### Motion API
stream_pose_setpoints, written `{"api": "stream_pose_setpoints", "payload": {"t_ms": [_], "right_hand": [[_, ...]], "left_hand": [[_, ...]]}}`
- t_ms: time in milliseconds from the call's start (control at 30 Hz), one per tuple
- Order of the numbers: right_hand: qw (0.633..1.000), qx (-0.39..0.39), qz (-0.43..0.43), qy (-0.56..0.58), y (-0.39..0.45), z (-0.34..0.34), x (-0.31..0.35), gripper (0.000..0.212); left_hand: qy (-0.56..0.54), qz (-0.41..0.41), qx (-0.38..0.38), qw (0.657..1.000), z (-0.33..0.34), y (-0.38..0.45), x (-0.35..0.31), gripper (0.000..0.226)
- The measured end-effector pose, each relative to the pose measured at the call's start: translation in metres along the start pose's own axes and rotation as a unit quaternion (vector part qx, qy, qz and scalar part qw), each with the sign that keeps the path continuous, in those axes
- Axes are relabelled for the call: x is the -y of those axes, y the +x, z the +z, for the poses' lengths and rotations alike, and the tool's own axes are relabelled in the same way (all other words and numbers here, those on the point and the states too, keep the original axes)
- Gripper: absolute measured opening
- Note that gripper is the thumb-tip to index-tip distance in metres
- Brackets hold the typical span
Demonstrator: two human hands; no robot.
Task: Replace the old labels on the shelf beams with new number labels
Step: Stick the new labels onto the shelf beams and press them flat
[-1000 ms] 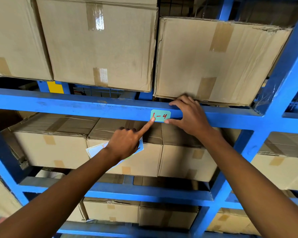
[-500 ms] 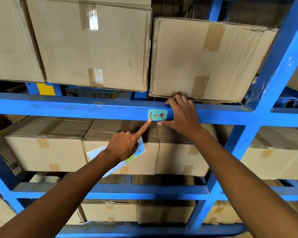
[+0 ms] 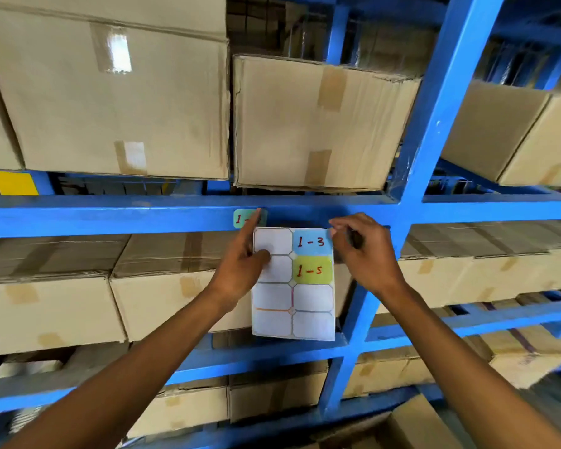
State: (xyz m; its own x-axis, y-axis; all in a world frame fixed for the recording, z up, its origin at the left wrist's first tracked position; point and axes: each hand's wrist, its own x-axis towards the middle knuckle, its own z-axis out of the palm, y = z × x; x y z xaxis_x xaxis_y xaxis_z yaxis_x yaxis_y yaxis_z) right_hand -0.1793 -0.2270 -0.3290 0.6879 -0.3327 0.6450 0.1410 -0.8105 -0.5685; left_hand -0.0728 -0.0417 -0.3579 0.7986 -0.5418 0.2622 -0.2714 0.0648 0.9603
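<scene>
- While the label sheet (image 3: 293, 296) is held up just below the beam (image 3: 110, 215), two stickers are left on it: blue "1-3" (image 3: 312, 242) top right, green "1-5" (image 3: 311, 270) right under it; other cells are peeled blank.
- Left hand (image 3: 240, 270) grip: closed on the sheet's upper-left part, thumb across the front, index finger pointing up over the teal label (image 3: 242, 218) already on the beam face; only "1-" of it reads, the rest is hidden by the finger.
- Right hand (image 3: 366, 251) grip: fingertips pinched at the top-right corner of the sheet, right by the "1-3" sticker; looks like the start of a peel, though whether a corner is lifted can't be told.
- The right hand also seems to hold a dark pen-like thing against the palm; blurred, not sure.
- Outward from both grips: cardboard boxes (image 3: 110, 92) sit on the beam above, more boxes below, a blue upright (image 3: 434, 124) stands to the right of the right hand.
- Risk: sheet is floppy and held on one side only, so the peel could bend it or tear the sticker.
- Risk: a peeled sticker can fold onto itself or stick to the fingers.
- Risk: wrong number goes on the wrong bay if "1-5" gets grabbed instead.
- Risk: pen crowding the pinch means a sloppy, crooked placement.
</scene>
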Motion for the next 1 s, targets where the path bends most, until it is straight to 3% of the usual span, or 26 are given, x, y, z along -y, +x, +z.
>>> {"api": "stream_pose_setpoints", "payload": {"t_ms": [133, 267, 500, 733, 900, 1000], "right_hand": [[0.999, -0.051, -0.009, -0.008, -0.018, -0.035, -0.009, 0.026], [0.994, -0.107, -0.011, -0.013, -0.015, -0.071, -0.024, 0.035], [0.989, -0.137, -0.026, -0.05, 0.006, -0.132, -0.071, 0.04], [0.99, -0.124, 0.023, 0.069, 0.039, -0.186, -0.123, 0.022], [0.955, -0.118, 0.108, 0.249, 0.053, -0.208, -0.138, 0.013], [0.944, -0.123, 0.126, 0.278, 0.06, -0.213, -0.147, 0.011]], "left_hand": [[0.009, 0.036, -0.014, 0.999, 0.029, 0.005, -0.026, 0.071], [-0.009, 0.079, 0.039, 0.996, 0.072, 0.013, -0.053, 0.074], [-0.021, 0.17, 0.05, 0.984, 0.16, 0.029, -0.089, 0.07], [-0.005, 0.21, 0.057, 0.976, 0.24, 0.053, -0.111, 0.068], [0.045, 0.23, 0.027, 0.972, 0.272, 0.067, -0.111, 0.067], [0.082, 0.256, -0.003, 0.963, 0.285, 0.076, -0.11, 0.066]]}}
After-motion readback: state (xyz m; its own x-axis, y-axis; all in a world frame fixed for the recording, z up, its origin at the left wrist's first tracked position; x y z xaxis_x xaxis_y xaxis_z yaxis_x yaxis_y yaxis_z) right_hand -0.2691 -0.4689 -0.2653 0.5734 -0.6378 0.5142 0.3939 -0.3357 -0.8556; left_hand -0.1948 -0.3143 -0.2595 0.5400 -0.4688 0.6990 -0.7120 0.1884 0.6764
